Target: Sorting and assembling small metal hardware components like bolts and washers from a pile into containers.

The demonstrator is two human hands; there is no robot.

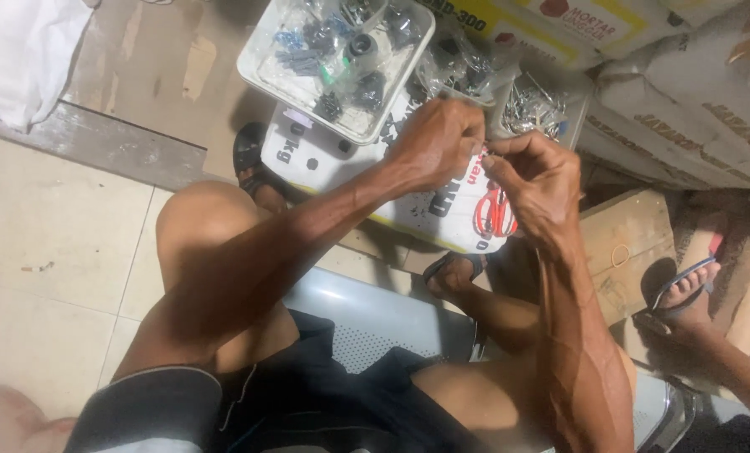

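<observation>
Between the two hands, at chest height over the knees, the fingertips meet on something too small to make out. Left hand (438, 138) curled, fingers drawn together in a pinch toward the right. Right hand (538, 189) likewise curled, thumb and forefinger pressed together at the meeting point — whether either pinch holds a part cannot be told from this view.

Just beneath the right hand: red-handled scissors (494, 214), lying flat on a white sack (341, 164) with dark lettering, the handles half hidden by the wrist.

Beyond the left hand, farther from the body: a clear plastic tray (334, 63) resting on the sack, filled with small dark and bluish fittings in bags. Beside it, just past the knuckles of both hands, clear bags of small metal pieces (530, 105).

Below the forearms — a pale grey perforated seat (362, 323), dark shorts, bare knees to either side.

To the outside of the right hand, a wooden board (631, 243) with a rubber band on it; near it another person's foot in a sandal (685, 289). Stacked paper sacks (694, 109) behind.
</observation>
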